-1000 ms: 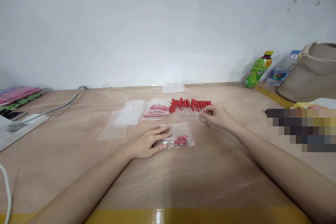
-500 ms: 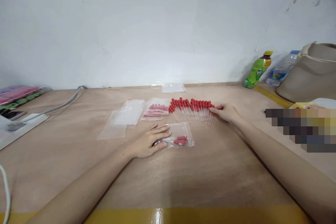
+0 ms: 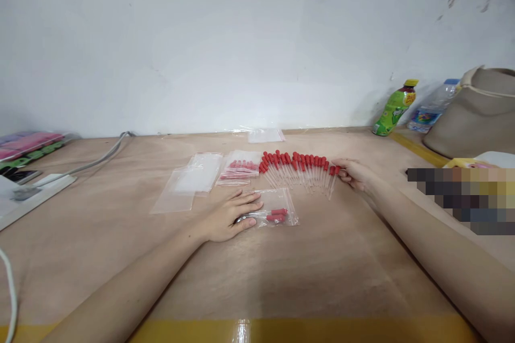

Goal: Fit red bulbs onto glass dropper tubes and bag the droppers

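My left hand lies flat with its fingers spread on the left part of a clear zip bag, in which red-capped droppers show. Behind it, a fan of several red-capped glass droppers is spread on the table, red ends pointing away. At the right end of the fan, my right hand has its fingers closed on the red end of a dropper. Left of the fan sits a stack of filled bags, and flat clear bags lie beside that.
A green bottle, a water bottle and a beige bag stand at the back right. At the left are a grey cable, a white power strip and pink packs. Another flat bag lies by the wall.
My right hand has moved slightly right, and a dropper now lies apart from the fan's right end at its fingertips. My left hand has stayed in place.
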`<move>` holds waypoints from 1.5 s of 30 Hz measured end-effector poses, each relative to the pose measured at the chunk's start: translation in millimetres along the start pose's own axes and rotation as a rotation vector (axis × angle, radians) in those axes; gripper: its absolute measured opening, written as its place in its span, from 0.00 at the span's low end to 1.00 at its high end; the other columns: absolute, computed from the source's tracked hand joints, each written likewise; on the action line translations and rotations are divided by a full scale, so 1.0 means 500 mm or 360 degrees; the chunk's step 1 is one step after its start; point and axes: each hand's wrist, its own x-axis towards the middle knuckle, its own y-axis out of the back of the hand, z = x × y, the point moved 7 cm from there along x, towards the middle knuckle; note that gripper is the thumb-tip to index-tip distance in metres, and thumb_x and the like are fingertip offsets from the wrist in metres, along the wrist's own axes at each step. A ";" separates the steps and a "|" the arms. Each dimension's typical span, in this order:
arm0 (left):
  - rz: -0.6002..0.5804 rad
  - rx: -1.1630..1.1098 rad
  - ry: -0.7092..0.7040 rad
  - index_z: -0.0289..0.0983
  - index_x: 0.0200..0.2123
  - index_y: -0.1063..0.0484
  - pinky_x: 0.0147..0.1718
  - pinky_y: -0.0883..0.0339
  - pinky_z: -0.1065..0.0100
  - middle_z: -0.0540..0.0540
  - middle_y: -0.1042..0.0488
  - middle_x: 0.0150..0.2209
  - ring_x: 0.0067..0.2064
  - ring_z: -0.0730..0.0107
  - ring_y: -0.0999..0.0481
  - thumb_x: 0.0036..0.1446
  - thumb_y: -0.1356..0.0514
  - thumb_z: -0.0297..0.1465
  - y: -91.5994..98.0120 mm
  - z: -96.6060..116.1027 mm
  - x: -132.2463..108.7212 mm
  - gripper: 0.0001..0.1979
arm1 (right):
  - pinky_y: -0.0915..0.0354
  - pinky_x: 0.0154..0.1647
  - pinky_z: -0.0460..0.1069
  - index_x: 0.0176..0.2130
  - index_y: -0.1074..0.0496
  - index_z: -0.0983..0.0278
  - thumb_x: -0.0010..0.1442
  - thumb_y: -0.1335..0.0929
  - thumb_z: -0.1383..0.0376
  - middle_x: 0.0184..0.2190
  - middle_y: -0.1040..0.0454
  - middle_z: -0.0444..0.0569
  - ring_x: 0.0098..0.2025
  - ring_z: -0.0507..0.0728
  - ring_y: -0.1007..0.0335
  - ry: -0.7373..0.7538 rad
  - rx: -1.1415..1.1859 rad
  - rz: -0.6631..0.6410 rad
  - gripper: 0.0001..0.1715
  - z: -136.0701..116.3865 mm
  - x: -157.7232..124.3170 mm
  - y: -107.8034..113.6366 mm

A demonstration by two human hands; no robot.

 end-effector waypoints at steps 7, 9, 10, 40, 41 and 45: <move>-0.0008 0.0003 0.0005 0.44 0.57 0.47 0.59 0.63 0.55 0.48 0.50 0.60 0.61 0.66 0.53 0.60 0.53 0.40 -0.002 -0.001 0.000 0.22 | 0.64 0.08 0.41 0.17 0.48 0.62 0.46 0.33 0.64 0.10 0.52 0.35 0.11 0.43 0.63 -0.0007 0.0194 -0.0034 0.18 -0.013 -0.012 -0.012; -0.0020 0.0017 0.0012 0.44 0.57 0.47 0.59 0.64 0.55 0.48 0.50 0.60 0.61 0.66 0.53 0.60 0.54 0.40 -0.002 -0.002 0.000 0.22 | 0.62 0.09 0.40 0.17 0.46 0.63 0.45 0.33 0.64 0.10 0.51 0.36 0.12 0.43 0.61 0.0019 0.0242 -0.0084 0.16 -0.025 -0.026 -0.029; -0.0026 0.0023 0.0014 0.44 0.57 0.48 0.59 0.64 0.55 0.48 0.50 0.60 0.61 0.67 0.53 0.60 0.54 0.40 -0.002 -0.001 0.000 0.22 | 0.61 0.09 0.40 0.19 0.44 0.63 0.44 0.32 0.64 0.11 0.49 0.36 0.12 0.43 0.59 0.0047 0.0272 -0.0106 0.14 -0.031 -0.036 -0.040; 0.0023 0.0003 0.0004 0.43 0.61 0.59 0.59 0.60 0.55 0.48 0.48 0.60 0.60 0.63 0.50 0.60 0.54 0.40 0.005 0.007 0.000 0.27 | 0.36 0.28 0.46 0.33 0.31 0.66 0.43 0.30 0.62 0.24 0.30 0.43 0.27 0.49 0.34 0.0384 -0.0318 -0.0956 0.15 0.003 -0.199 -0.260; 0.0023 0.0004 -0.0003 0.43 0.61 0.59 0.59 0.61 0.55 0.48 0.49 0.60 0.60 0.63 0.50 0.60 0.54 0.40 0.005 0.008 0.000 0.28 | 0.36 0.29 0.46 0.33 0.31 0.66 0.43 0.30 0.63 0.25 0.30 0.44 0.27 0.49 0.34 0.0399 -0.0313 -0.0919 0.14 0.002 -0.199 -0.260; 0.0002 0.0037 0.0013 0.43 0.61 0.60 0.59 0.62 0.55 0.48 0.49 0.60 0.61 0.64 0.51 0.60 0.54 0.40 0.004 0.007 0.000 0.28 | 0.38 0.25 0.45 0.30 0.34 0.66 0.44 0.32 0.66 0.24 0.32 0.43 0.24 0.48 0.37 0.0508 -0.0323 -0.0712 0.10 -0.008 -0.195 -0.256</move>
